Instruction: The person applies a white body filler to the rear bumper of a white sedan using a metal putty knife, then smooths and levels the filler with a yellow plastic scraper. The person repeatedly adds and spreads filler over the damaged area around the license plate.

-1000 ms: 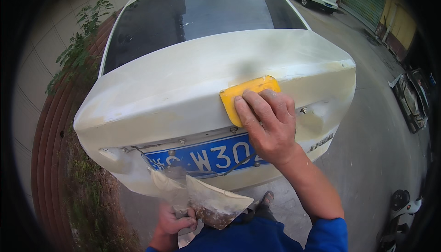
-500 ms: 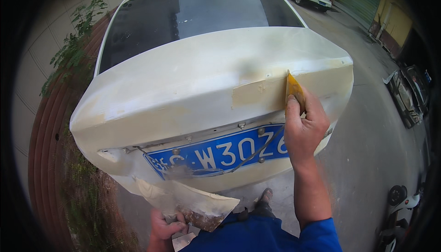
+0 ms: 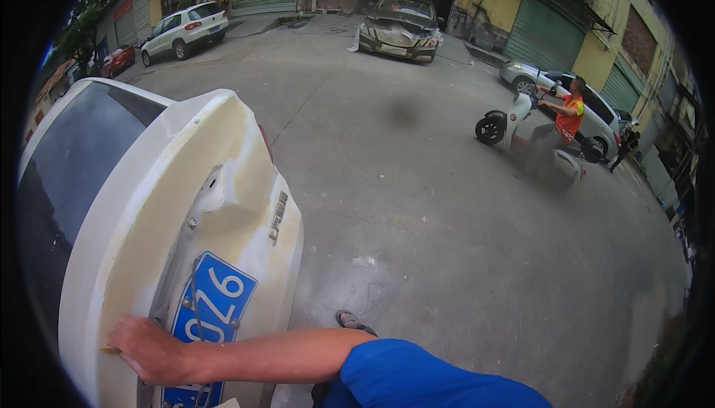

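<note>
My right hand [image 3: 153, 350] is closed at the upper rear edge of the white car's trunk lid [image 3: 179, 162], its fingers bent round a yellow putty spreader [image 3: 111, 350]. Only a small edge of the spreader shows beside the fingers, close against the lid. Beige filler patches cover parts of the lid's surface. Below the hand is a blue licence plate [image 3: 216, 296], partly hidden by my forearm, with a thin cable hanging across it. My left hand is out of view.
Concrete ground [image 3: 417, 252] stretches to the right. A person in an orange shirt [image 3: 570, 114] rides a white scooter [image 3: 518, 121] past a silver car [image 3: 603, 110]. A dark car with a damaged front [image 3: 402, 28] and a white SUV [image 3: 186, 30] stand farther back.
The view has swung to the right, bringing the yard and the scooter rider in. My left hand and its filler-covered board have left the picture. My right hand still holds the spreader at the lid.
</note>
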Demonstrator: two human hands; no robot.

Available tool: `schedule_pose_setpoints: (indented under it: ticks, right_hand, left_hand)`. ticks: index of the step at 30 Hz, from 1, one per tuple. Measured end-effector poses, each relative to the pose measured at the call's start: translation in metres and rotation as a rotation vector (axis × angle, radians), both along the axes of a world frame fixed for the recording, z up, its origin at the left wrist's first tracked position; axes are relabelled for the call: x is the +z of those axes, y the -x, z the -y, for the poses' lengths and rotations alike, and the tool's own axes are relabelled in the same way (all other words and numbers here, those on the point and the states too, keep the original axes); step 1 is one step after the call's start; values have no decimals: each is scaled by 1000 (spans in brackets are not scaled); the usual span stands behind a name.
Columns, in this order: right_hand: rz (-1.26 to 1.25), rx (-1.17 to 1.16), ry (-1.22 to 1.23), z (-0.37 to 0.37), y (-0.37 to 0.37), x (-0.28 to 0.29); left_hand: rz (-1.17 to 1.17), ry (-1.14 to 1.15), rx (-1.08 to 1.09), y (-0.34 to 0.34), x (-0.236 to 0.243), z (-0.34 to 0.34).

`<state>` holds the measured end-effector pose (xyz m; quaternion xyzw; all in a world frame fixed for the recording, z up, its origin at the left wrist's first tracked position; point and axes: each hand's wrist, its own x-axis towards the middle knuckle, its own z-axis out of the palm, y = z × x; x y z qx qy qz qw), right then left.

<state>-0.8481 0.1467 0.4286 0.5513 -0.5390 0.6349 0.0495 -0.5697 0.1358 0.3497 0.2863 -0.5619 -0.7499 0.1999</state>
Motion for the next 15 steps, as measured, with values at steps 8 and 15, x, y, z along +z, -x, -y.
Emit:
schedule_pose_setpoints:
  ticks: [8, 15]
  right_hand:
    - [817, 102, 46, -157, 112, -39]
    - [1098, -62, 231, -303, 164, -105]
  left_hand:
    - [251, 143, -208, 84, -3, 7]
    - [144, 205, -472, 221, -1, -62]
